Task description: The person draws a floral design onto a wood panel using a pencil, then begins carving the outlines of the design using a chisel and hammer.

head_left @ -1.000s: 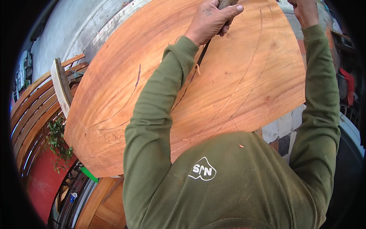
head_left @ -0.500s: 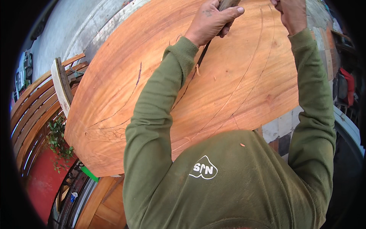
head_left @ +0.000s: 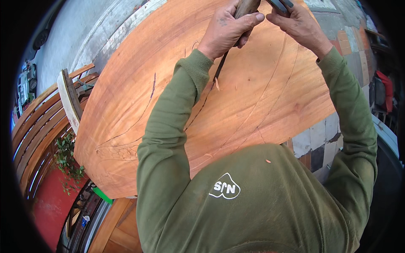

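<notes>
A large orange-brown wooden slab (head_left: 261, 97) with curved lines cut into it fills the view. My left hand (head_left: 228, 29) grips a chisel (head_left: 220, 67) by its wooden handle, and the dark blade slants down onto a cut line where a small chip curls up. Just to its right, my right hand (head_left: 297, 23) is closed around a dark tool (head_left: 279, 4) at the top edge. Most of that tool is out of view. Both arms wear olive green sleeves.
Curved wooden slats and a pale plank (head_left: 67, 101) stand left of the slab. A green plant (head_left: 67, 160) hangs over a red surface below them. Patchwork tiled floor (head_left: 320, 139) shows at the right, and a grey pavement (head_left: 71, 46) lies at the upper left.
My right hand has swung left and down toward the top of the chisel handle. The left hand and the chisel have stayed in place on the slab.
</notes>
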Available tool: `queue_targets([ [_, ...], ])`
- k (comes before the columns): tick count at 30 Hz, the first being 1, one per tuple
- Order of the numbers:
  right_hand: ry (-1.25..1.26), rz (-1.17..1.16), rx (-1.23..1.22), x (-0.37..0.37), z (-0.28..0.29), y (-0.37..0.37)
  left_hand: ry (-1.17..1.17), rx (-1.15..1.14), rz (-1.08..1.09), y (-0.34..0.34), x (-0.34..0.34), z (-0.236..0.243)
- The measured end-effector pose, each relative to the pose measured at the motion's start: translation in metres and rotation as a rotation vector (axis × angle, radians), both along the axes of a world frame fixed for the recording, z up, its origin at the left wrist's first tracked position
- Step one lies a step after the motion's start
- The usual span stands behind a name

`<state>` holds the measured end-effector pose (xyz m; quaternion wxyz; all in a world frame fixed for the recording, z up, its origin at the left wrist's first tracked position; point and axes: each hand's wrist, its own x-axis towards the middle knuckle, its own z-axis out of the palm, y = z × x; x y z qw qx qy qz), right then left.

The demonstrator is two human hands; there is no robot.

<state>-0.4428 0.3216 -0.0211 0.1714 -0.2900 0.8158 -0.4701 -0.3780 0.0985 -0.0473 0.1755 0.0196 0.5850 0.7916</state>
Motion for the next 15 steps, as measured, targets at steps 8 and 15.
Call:
queue_targets([
  [8,0.023,-0.749,-0.556,-0.036,0.057,0.023,0.026,0.036,-0.038,0.015,-0.011,-0.006],
  [15,0.087,-0.2,-0.019,-0.022,0.03,0.019,-0.007,0.002,-0.009,0.0,-0.001,-0.008],
])
